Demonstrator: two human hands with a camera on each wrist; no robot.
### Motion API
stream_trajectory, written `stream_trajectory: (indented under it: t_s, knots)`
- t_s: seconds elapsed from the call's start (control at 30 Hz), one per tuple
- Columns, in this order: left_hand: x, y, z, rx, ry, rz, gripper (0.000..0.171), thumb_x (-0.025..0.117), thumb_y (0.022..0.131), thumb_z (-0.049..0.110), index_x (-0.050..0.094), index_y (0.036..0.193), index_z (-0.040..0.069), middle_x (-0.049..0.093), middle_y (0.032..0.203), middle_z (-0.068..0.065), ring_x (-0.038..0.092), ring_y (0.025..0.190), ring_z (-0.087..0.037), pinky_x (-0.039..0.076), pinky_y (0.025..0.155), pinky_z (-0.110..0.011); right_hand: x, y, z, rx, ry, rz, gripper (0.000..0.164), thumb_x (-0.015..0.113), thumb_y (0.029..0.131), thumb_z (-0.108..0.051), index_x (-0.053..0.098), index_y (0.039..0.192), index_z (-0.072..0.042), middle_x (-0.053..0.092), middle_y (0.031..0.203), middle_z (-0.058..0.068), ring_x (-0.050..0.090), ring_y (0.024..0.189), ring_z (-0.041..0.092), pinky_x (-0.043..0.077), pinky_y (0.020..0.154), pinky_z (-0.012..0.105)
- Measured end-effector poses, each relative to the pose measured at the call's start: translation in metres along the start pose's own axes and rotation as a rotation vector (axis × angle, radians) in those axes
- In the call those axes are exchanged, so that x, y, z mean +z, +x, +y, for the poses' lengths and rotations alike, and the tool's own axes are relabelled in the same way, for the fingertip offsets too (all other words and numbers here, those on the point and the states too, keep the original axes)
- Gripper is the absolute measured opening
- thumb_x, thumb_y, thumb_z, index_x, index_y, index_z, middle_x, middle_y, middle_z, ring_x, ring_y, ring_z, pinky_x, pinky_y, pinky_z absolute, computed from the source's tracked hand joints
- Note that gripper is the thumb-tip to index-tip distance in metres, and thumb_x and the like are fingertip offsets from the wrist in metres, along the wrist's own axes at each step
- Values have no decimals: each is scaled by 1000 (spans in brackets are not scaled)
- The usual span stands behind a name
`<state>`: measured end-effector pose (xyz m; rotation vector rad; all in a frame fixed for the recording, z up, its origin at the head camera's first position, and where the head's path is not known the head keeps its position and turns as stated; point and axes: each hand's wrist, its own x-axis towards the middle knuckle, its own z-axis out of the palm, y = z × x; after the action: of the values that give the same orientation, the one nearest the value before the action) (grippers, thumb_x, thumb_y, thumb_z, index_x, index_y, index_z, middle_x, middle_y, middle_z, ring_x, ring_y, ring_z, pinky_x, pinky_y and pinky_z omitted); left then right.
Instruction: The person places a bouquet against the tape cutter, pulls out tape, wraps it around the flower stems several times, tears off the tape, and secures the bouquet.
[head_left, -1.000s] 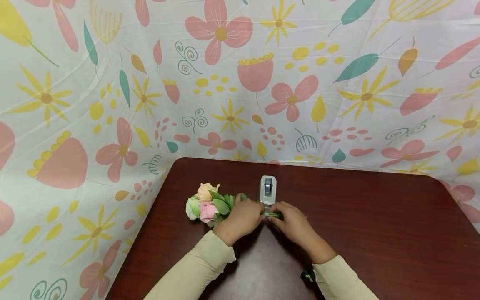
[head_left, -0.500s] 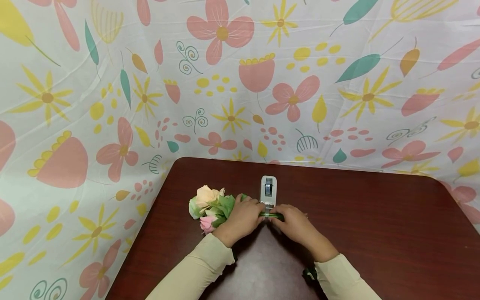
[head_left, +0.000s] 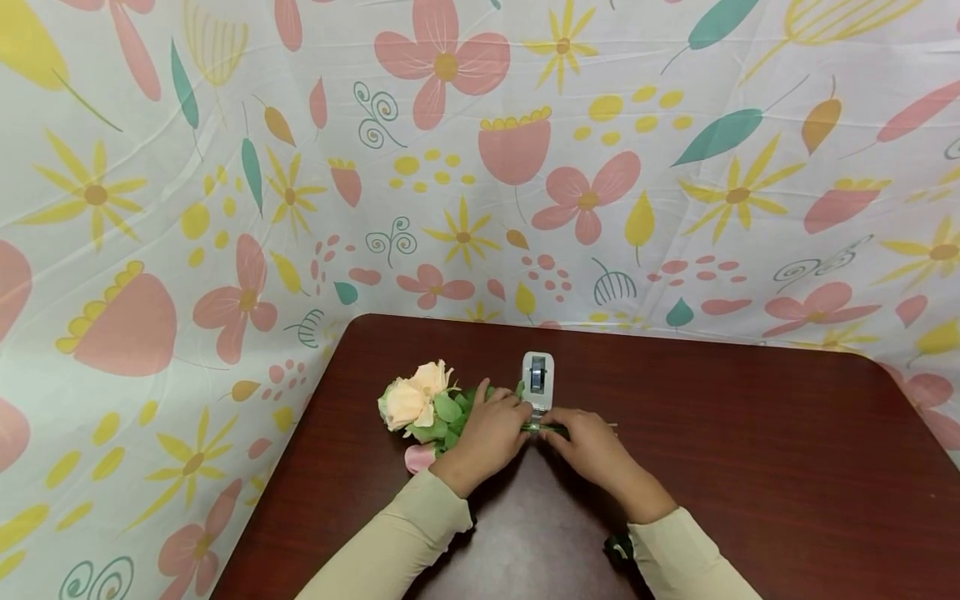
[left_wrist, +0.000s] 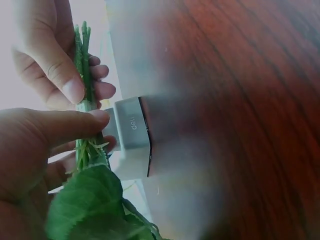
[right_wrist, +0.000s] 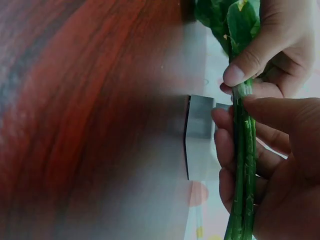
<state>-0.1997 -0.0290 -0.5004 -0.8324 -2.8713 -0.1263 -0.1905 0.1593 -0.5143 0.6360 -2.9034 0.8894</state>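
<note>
A bunch of flowers with peach and pink roses points left over the table, its green stems running to the right. My left hand grips the stems just below the leaves, thumb on top. Beside it my right hand pinches the stems nearer their cut ends, with fingers curled underneath. A band of clear tape shows on the stems between the two thumbs. Right behind the hands stands a white tape dispenser holding a roll of tape.
The dark reddish-brown table spreads out on both sides. Behind and to the left hangs a white cloth printed with flowers and leaves. A small dark object sits at the right sleeve.
The bunch has turned about its stems: the pink rose has rolled down toward me and peach roses now face up. Both hands stay in nearly the same place, and the dispenser has not moved.
</note>
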Motion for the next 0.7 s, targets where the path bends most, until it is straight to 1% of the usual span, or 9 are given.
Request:
stream_trajectory:
  t_s: [0.13,0.3,0.43,0.5,0.53,0.6,0.7]
  knots:
    - [1,0,1,-10,19,23,22,78,88,34,68,105,24,74,109,6,59,118,-18,32,117,-58,1,0,0,-12,18,33,6,74,92,-17,72,98,-18,75,101,0,70,97,21,55,84,43]
    - [2,-1,2,-28,40,37,24,77,89,36,69,107,23,73,110,6,60,117,-19,35,114,-56,4,0,0,2,23,64,8,75,91,-16,72,97,-18,75,101,2,69,99,26,52,87,49]
    - [1,-1,2,-39,43,10,27,72,92,41,72,113,23,70,116,5,60,116,-21,42,104,-49,6,0,-1,11,8,90,11,77,89,-15,72,98,-17,75,101,3,69,101,28,49,91,54]
    - [2,-1,1,-42,44,0,29,70,93,43,72,115,24,69,118,4,59,114,-22,43,97,-45,7,0,-2,5,-2,108,12,77,88,-15,71,98,-16,75,100,3,68,99,27,48,90,54]
    - [2,-1,1,-43,46,-4,30,69,94,45,72,115,24,68,119,4,58,114,-22,42,96,-45,7,0,-2,1,-8,118,12,78,87,-14,71,97,-16,74,99,3,68,98,27,48,90,53]
    - [2,0,1,-47,45,-2,30,68,94,46,73,114,24,67,119,4,57,114,-23,41,100,-47,7,0,-3,-8,-17,133,13,79,87,-14,71,96,-16,74,97,3,67,96,25,47,88,51]
    - [1,0,0,-49,33,18,27,70,94,44,75,110,24,67,119,4,56,117,-23,34,112,-58,7,0,-4,-15,-24,138,14,79,86,-13,70,95,-16,73,95,2,66,93,23,48,86,48]
